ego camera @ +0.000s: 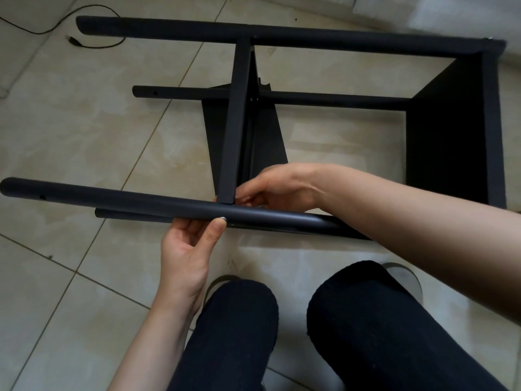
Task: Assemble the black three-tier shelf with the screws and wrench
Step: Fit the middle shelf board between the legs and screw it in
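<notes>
The person's two knees (310, 334) are closest, under the near pole (112, 197). That pole lies longways, left to right. The left hand (187, 249) holds it from below, thumb on top. To the right, the right hand (270, 187) pinches something too small to make out where the middle shelf board (235, 122) meets the pole. Both hands are right at this joint. Four poles and two boards show on the floor tiles (70, 122).

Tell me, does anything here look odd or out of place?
Nothing looks damaged. The black metal shelf frame lies on its side, half built, and a loose black cable trails across the beige tiled floor nearby.
</notes>
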Tool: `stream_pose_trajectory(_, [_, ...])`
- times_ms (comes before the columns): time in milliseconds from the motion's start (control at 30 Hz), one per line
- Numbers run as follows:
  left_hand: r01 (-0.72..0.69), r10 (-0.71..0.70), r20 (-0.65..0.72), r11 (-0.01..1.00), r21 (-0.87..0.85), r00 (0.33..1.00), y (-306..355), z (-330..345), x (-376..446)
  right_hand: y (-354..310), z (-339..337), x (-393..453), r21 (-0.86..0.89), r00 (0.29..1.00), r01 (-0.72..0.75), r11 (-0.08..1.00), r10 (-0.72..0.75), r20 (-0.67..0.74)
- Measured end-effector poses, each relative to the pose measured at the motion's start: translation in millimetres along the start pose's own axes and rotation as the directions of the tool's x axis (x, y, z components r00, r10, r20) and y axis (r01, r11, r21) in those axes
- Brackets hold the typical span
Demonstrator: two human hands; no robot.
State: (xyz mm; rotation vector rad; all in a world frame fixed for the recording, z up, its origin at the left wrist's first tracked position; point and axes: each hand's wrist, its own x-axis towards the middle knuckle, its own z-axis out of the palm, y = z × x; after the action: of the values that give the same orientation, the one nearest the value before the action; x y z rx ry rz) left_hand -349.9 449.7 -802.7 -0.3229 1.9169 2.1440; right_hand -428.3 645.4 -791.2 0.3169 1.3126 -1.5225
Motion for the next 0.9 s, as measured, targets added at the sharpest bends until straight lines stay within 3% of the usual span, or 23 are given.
stream_pose_trajectory(267, [0.006, -0.006, 0.002, 1.0, 0.0, 1.0, 0.8, -1.0, -0.4, -2.0, 2.2, -2.3, 0.019, 1.0, 0.008, 1.0, -0.008, -0.002])
stream_pose_trajectory(667, [0.004, -0.004, 0.003, 1.0, -0.018, 1.0, 3.4, -0.2, -0.9, -5.0, 10.9, -3.2, -0.117, 0.992, 0.03, 0.993, -0.044, -0.122])
stream_pose_trajectory(900, [-0.001, 0.001, 0.005, 1.0, -0.024, 1.0, 3.2, 0.2, -2.0, -5.2, 10.3, -8.9, 0.029, 0.998, 0.011, 1.0, -0.009, -0.061])
